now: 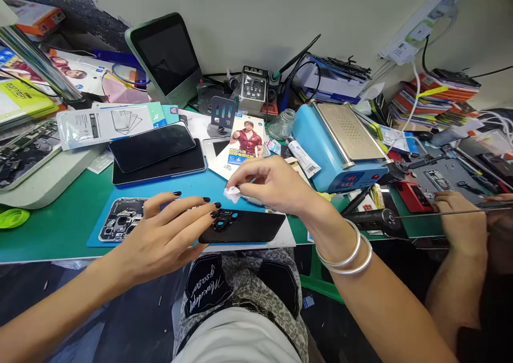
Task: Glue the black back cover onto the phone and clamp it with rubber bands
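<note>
A black phone back cover (256,227) with a cluster of camera openings lies at the bench's near edge. My left hand (168,234) grips its camera end, long fingers across the top and the thumb mostly hidden at the near side. Just above the cover, my right hand (272,184) pinches a small crumpled white wipe (232,193) between thumb and fingertips. An opened phone body (120,218) with bare internals rests on the blue mat (168,185), partly behind my left hand. Close to my right fingers lies a thin pen-like metal tool (253,200).
Two dark-screened devices, a phone (154,146) on a tablet (172,165), lie behind the mat. A blue heating plate machine (340,144), a glass jar (284,123) and a display (164,55) stand farther back. At right, a co-worker's hand (460,218) is near a red phone (415,196).
</note>
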